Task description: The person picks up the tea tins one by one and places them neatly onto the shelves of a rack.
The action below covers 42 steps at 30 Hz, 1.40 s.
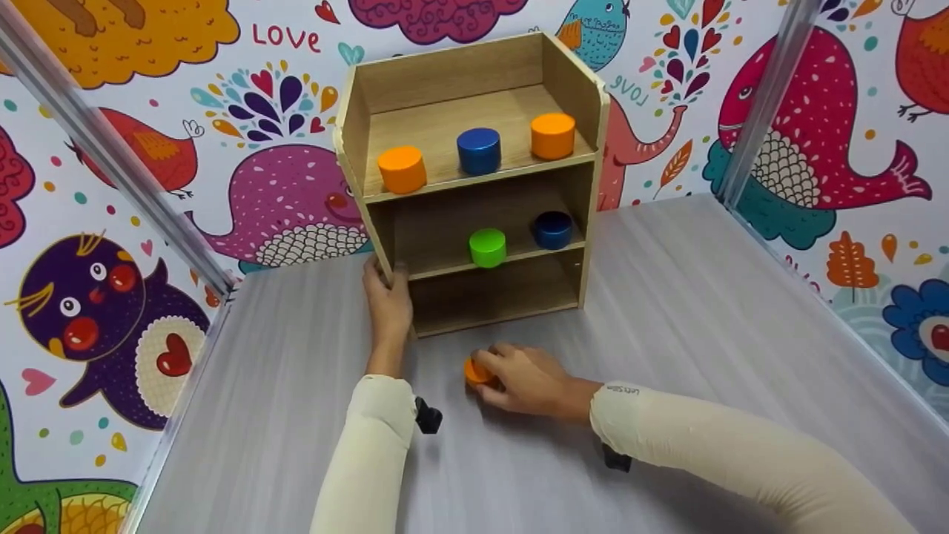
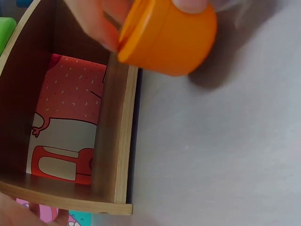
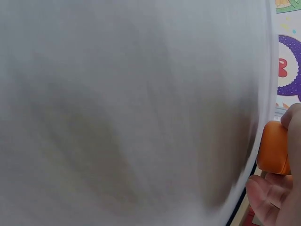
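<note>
A small three-tier wooden shelf (image 1: 456, 78) stands at the back of the table. My left hand (image 1: 388, 302) grips the lower part of its left side panel; in the left wrist view only some of its fingers (image 2: 19, 214) show, beyond that panel. In front of the shelf, my right hand (image 1: 530, 382) holds an orange round jar (image 1: 477, 375) by its sides. Seen from the left wrist, this orange jar (image 2: 174, 40) has a seam near one end and casts a shadow on the table. The right wrist view catches the jar (image 3: 273, 148) between thumb and fingers at its right edge.
Along the top tier sit an orange jar (image 1: 402, 170), a blue jar (image 1: 479, 151) and another orange jar (image 1: 553, 136). A green jar (image 1: 487, 248) and a dark blue jar (image 1: 553, 230) are on the middle tier. Patterned walls with metal posts (image 1: 767, 104) border the grey table (image 1: 689, 319).
</note>
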{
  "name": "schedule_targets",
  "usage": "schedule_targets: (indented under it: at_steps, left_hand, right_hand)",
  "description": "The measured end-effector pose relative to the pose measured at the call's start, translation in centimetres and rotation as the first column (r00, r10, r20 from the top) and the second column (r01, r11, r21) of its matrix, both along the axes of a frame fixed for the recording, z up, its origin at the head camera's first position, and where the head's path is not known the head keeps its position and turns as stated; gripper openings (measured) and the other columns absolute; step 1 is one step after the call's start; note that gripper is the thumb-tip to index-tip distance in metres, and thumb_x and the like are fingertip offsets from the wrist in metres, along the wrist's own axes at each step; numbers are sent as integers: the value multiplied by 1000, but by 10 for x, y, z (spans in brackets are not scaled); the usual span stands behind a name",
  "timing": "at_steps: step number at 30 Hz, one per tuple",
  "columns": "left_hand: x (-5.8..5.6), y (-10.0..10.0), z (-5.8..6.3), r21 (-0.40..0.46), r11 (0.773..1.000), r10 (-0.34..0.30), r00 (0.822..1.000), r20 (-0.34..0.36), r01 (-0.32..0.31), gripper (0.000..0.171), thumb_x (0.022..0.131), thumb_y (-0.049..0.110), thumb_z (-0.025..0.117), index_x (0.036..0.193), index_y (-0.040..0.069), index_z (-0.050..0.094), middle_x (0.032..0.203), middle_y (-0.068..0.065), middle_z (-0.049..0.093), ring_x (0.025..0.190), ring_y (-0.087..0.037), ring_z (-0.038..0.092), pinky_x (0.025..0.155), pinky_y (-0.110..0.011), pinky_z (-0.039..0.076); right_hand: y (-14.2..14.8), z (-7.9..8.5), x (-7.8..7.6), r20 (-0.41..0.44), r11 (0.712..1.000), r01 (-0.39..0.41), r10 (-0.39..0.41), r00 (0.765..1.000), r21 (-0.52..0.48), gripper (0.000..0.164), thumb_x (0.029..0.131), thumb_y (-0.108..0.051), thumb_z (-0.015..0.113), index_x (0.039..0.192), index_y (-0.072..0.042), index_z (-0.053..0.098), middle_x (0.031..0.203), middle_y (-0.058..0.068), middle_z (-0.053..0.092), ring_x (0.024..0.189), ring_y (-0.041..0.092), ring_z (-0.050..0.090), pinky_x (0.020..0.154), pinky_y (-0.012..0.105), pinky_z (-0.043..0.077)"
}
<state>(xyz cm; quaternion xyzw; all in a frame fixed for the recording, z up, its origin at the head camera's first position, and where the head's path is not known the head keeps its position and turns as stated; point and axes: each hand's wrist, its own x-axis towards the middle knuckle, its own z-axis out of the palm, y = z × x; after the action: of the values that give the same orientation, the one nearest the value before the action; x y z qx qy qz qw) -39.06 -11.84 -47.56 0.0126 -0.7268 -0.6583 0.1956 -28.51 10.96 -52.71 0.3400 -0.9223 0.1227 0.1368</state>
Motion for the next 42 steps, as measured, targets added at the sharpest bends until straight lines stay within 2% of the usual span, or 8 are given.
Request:
schedule_targets:
  at_steps: [10, 18, 25, 29, 32, 35, 36, 42]
  left_hand:
    - [-1, -1, 0, -20, 1000, 18, 1000, -7, -18, 50, 106, 25, 51, 151, 9, 36, 133, -17, 43, 118, -25, 46, 105, -42, 37]
    - [1, 0, 1, 12, 1000, -16, 1000, -13, 17, 52, 107, 27, 51, 153, 9, 33, 128, -16, 42, 112, -26, 43, 100, -41, 34]
    - [10, 3, 13, 31, 999, -25, 1000, 10, 25, 52, 107, 20, 50, 153, 3, 32, 129, -19, 42, 112, -29, 42, 102, -43, 34]
    - [11, 4, 12, 28, 999, -18, 1000, -19, 19, 52, 107, 23, 51, 152, 5, 34, 132, -17, 43, 114, -27, 43, 103, -41, 34]
    - [6, 1, 5, 17, 1000, -12, 999, -36, 13, 50, 106, 24, 52, 151, 8, 35, 132, -15, 45, 113, -25, 45, 103, -40, 36]
    - [4, 0, 4, 14, 1000, -15, 999, -29, 16, 49, 106, 23, 52, 150, 8, 35, 133, -16, 45, 115, -25, 47, 105, -42, 39]
    - [1, -1, 0, 6, 1000, -10, 999, -31, 10, 50, 106, 25, 52, 150, 10, 35, 134, -14, 45, 116, -24, 48, 105, -41, 39]
    - [0, 0, 0, 13, 1000, -16, 1000, -13, 16, 53, 106, 29, 53, 152, 12, 33, 141, -12, 44, 120, -24, 49, 107, -43, 42]
  right_hand:
    - [-13, 23, -12, -58, 999, 13, -14, 998, -30, 38, 95, -48, 63, 124, -23, 59, 95, 1, 61, 68, 15, 57, 55, 29, 49]
    - [-24, 38, -21, -92, 997, 34, -41, 995, -75, 39, 95, -47, 62, 127, -25, 59, 98, 1, 62, 71, 15, 60, 59, 29, 53]
    - [-33, 53, -26, -81, 993, 39, -49, 996, -112, 37, 97, -47, 61, 127, -25, 59, 99, 0, 61, 71, 12, 58, 57, 26, 51]
    - [-38, 63, -27, -59, 989, 48, -57, 997, -141, 37, 98, -47, 58, 128, -26, 58, 103, -1, 61, 72, 11, 57, 57, 23, 49]
    - [-43, 70, -29, -54, 985, 61, -70, 996, -159, 36, 99, -48, 57, 128, -26, 59, 105, 0, 61, 73, 11, 57, 58, 23, 49]
    - [-48, 76, -31, -59, 982, 70, -82, 995, -177, 37, 100, -47, 56, 130, -25, 58, 108, 1, 62, 75, 12, 59, 59, 25, 51]
    - [-50, 78, -32, -62, 981, 73, -85, 994, -181, 38, 100, -47, 56, 131, -25, 58, 109, 2, 62, 75, 13, 60, 60, 25, 52]
    - [-58, 90, -34, -56, 976, 81, -94, 994, -201, 40, 101, -48, 55, 132, -23, 58, 109, 3, 60, 78, 14, 61, 65, 28, 56]
